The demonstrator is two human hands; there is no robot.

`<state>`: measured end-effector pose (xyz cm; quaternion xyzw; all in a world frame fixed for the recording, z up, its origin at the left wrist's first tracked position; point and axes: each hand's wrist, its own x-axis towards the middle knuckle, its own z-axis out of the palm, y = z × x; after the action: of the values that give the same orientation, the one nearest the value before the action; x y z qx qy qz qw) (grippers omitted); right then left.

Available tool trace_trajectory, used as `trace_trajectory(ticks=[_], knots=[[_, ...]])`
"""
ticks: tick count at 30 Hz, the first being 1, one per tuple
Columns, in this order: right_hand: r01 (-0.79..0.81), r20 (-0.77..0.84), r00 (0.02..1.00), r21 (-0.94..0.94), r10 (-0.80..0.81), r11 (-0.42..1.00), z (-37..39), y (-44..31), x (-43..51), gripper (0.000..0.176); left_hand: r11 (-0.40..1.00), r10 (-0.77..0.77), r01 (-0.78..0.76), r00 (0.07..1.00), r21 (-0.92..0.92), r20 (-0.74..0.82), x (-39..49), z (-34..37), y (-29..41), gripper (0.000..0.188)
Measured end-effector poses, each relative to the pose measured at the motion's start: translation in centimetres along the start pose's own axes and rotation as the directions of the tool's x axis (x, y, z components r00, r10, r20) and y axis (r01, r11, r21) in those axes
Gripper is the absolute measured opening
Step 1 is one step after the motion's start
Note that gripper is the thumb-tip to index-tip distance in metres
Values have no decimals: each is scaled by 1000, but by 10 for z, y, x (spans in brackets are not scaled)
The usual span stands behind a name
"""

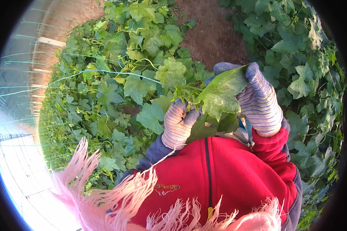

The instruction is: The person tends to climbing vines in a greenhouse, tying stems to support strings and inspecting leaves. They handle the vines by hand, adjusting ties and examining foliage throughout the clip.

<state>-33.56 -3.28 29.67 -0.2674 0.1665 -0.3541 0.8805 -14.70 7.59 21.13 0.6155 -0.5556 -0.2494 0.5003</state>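
Observation:
My left hand (177,122), in a striped knit glove, is closed around a vine stem just below a cluster of green shoots (186,92). My right hand (258,102), gloved alike, is raised behind a broad lobed leaf (224,91) of that vine. Its thumb tip touches the leaf's upper corner, while the other fingers are partly hidden behind the leaf, so its grip is unclear. More leaves (215,125) hang between the hands, close to my red fleece jacket (182,167). A light-blue twine (110,70) runs from the left edge towards the held shoots.
Dense leafy vines (115,95) spread on the left, with another row (300,86) on the right. A bare soil path (211,31) separates them. Thin strings (34,36) stretch in at left, near plastic sheeting (14,80). Pink scarf fringe (127,190) hangs low in view.

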Motion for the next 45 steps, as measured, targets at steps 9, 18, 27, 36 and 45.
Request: trace_trajectory(ticks=[9,18,27,36,45], knots=[[-7,-32,999,-50,5,999,-3,3,3,64,997,-28,28,1000,-68,-2,7,0,17,15],[-29,-115,992,223,56,974,-56,21,45,44,997,-72,72,997,-5,-8,9,4,8,16],[-117,-39,991,213,128,970,-80,33,56,43,955,-130,118,991,273,27,14,0,29,14],[-55,-18,998,153,59,987,-67,35,45,48,965,-249,253,967,-72,58,7,-1,22,14],[397,-64,887,-395,-457,828,-29,20,18,60,957,-221,221,975,-189,24,3,-6,5,10]])
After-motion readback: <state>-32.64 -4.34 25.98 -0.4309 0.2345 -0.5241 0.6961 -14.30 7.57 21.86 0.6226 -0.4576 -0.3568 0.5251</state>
